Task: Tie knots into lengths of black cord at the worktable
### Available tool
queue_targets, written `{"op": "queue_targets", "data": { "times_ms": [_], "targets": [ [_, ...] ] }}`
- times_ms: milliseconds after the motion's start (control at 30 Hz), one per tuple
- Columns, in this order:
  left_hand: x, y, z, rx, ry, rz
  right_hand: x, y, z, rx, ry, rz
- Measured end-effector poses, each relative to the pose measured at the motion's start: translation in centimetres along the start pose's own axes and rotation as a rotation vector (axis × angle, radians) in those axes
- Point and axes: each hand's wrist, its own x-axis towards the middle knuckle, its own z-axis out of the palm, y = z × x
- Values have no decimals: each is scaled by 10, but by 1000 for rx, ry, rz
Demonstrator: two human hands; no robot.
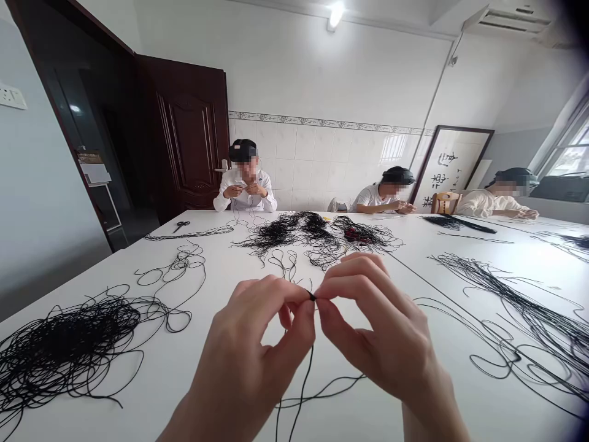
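Observation:
Both hands meet above the white table [221, 380], with thumbs and index fingers almost touching. My left hand [257, 344] pinches a thin black cord [307, 377], whose strands hang down below the fingers toward the near edge. A small dark knotted bit of the cord shows between the fingertips. My right hand [377, 325] pinches at that same spot from the other side, its other fingers curled. How the strands are looped there is too small to make out.
A big tangle of black cord [69, 337] lies at the left, with several piles [313, 230] toward the back and long bundles [519, 301] at the right. Black scissors [181, 226] rest at the far left. Across the table sit three people [246, 184], their hands raised or on the tabletop.

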Motion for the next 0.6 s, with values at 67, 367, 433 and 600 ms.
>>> {"op": "queue_targets", "data": {
  "times_ms": [67, 367, 433, 600],
  "targets": [
    [0, 0, 0, 16, 2, -20, 0, 0, 1, -57, 7, -20],
    [2, -2, -7, 63, 66, -24, -1, 1, -4, -68, 41, -39],
    [2, -1, -6, 46, 50, 9, 0, 0, -3, -70, 38, -40],
    [3, 0, -4, 49, -5, 33, 0, -1, -2, -79, 20, -26]
  ]
}}
